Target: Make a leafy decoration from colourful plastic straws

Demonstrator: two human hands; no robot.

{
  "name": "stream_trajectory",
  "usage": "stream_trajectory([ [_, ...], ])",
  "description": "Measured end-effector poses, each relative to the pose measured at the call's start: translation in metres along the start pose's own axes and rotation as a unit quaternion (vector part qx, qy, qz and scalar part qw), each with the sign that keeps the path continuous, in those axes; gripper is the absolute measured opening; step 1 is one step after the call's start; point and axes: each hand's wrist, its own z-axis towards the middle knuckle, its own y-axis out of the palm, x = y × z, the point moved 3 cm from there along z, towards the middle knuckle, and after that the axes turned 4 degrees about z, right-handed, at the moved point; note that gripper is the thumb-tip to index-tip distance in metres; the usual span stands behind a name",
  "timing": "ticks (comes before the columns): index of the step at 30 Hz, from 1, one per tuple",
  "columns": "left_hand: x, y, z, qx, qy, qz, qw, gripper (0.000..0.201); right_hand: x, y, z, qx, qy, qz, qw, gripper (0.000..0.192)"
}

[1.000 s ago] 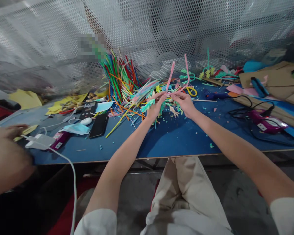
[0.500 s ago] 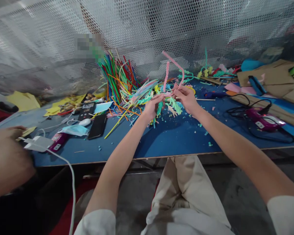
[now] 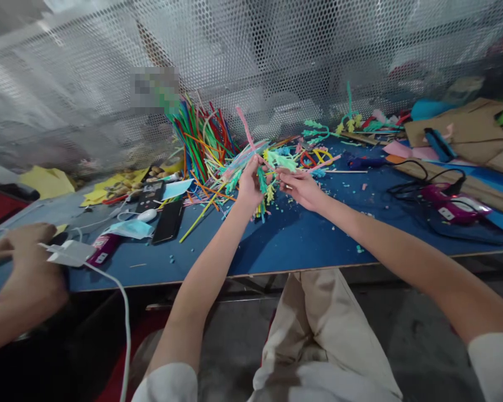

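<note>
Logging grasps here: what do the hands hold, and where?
Left hand grips a bunch of fringed stems mid-length; right hand touches its top; grip unclear.

Both arms outstretched; left hand (image 3: 250, 184) clenched, right hand (image 3: 298, 187) pinching.

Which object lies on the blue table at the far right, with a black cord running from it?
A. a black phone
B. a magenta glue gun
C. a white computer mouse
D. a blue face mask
B: the magenta glue gun lies on the blue table at the right, its black cord looping beside it.
</note>
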Motion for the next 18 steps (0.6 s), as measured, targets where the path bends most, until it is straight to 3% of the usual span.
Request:
stream_trajectory([
  [4, -0.003, -0.001, 0.003, 0.038, -0.031, -0.012, 0.999, 0.028, 0.002, -0.003, 0.0, 0.017, -0.002, -0.024, 1.0, 0.051],
  [7, -0.006, -0.004, 0.005, 0.077, -0.022, 0.026, 0.996, 0.025, 0.004, -0.003, -0.001, 0.055, -0.05, -0.086, 0.994, 0.053],
  [9, -0.006, -0.007, 0.006, 0.101, 0.032, 0.069, 0.992, 0.025, 0.004, -0.001, -0.004, 0.083, -0.085, -0.146, 0.982, 0.053],
  [12, -0.003, -0.01, 0.006, 0.089, 0.141, 0.163, 0.972, 0.028, -0.001, 0.004, -0.011, 0.1, -0.141, -0.254, 0.952, 0.05],
  [15, 0.0, -0.014, 0.007, 0.069, 0.211, 0.283, 0.933, 0.03, -0.021, 0.008, -0.017, 0.082, -0.258, -0.404, 0.874, 0.042],
  [18, 0.001, -0.015, 0.006, 0.053, 0.252, 0.408, 0.876, 0.025, -0.047, 0.011, -0.019, 0.062, -0.368, -0.555, 0.744, 0.035],
])
